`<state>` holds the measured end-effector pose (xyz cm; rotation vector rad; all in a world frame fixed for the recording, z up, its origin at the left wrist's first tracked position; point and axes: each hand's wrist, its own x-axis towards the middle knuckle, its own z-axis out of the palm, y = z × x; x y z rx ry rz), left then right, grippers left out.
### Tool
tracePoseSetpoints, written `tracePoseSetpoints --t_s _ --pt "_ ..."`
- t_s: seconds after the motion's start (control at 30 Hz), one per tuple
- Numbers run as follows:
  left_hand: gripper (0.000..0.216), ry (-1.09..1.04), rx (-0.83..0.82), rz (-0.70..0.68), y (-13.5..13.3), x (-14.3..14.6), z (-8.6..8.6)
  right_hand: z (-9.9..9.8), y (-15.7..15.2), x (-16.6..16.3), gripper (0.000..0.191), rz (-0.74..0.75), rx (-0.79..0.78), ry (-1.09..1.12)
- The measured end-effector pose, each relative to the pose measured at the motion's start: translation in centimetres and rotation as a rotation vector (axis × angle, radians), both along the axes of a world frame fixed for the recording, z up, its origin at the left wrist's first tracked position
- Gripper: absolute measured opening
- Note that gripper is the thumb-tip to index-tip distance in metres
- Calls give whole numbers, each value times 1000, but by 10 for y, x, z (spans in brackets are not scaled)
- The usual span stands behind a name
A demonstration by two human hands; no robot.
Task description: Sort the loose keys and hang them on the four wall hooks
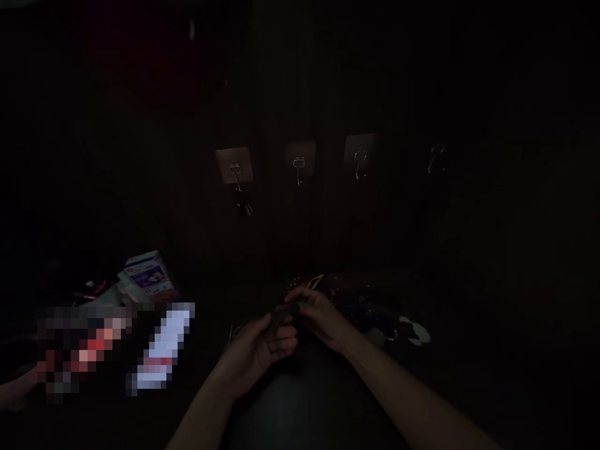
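The scene is very dark. My left hand and my right hand meet low in the middle of the view. Both have their fingers curled round a small dark object held between them; I cannot make out what it is. Just beyond my right hand lies a dim heap of small items with a yellowish strand. On the dark wall above hangs a row of adhesive hooks. The leftmost hook carries a small bunch that looks like keys.
A printed box and other packages lie at the left. Pale flat shapes rest on the surface to the right of my hands. Part of another person's hand shows at the far left edge.
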<state>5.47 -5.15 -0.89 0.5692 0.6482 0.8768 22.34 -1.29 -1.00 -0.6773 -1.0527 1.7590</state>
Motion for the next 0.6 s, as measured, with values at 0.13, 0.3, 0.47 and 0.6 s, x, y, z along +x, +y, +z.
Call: tracePoseSetpoints --t_s 0.13,0.3,0.47,0.6 --pt "32 47 22 -10 0 0 -2 0 -1 -1 17 -31 26 -18" --pt "31 105 90 0 1 2 -6 1 -2 -3 17 -75 39 -66" --pt "25 287 186 92 1 6 -7 5 -3 -5 7 -206 222 -281" --pt "26 599 409 154 0 7 0 10 -7 -5 6 -231 365 -453"
